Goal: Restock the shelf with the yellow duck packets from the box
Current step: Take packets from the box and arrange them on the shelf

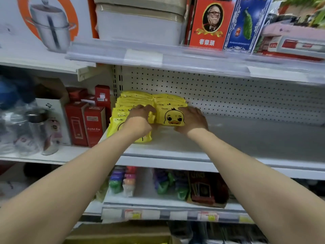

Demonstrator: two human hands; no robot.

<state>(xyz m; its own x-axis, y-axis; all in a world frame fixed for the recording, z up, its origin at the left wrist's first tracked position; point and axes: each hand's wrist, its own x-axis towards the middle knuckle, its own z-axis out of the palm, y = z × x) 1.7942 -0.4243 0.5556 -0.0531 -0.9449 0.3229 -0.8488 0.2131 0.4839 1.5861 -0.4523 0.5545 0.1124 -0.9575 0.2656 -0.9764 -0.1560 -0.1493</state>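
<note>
Head view, both arms reach forward to the middle shelf (246, 138).

Task item: yellow duck packets (133, 101) stand on the left part of this shelf in two rows running front to back, just in front of the white pegboard (228, 95). The rows touch side by side. The left row leans forward, and its nearest packets reach close to the shelf's front edge. The front packet (174, 118) of the right row shows a full duck face.

Left hand (140, 117): fingers curled down over the top edges of the left-row packets, near the seam between the rows, gripping them. The wrist covers the lower part of the nearest packets.

Right hand (191, 118): fingers curled over the upper right corner of the front packet and the palm against its right edge, holding it. The thumb is not visible.

Surroundings:
- Red boxes (95, 125) stand just left of the packets.
- Clear bottles (33, 131) are further left.
- The shelf above carries a red carton (209, 32) and a blue carton (246, 23).
- The shelf below holds coloured packs (123, 182), blurred.
- A brown cardboard piece (119, 233) lies at the bottom edge; its contents are not visible.
</note>
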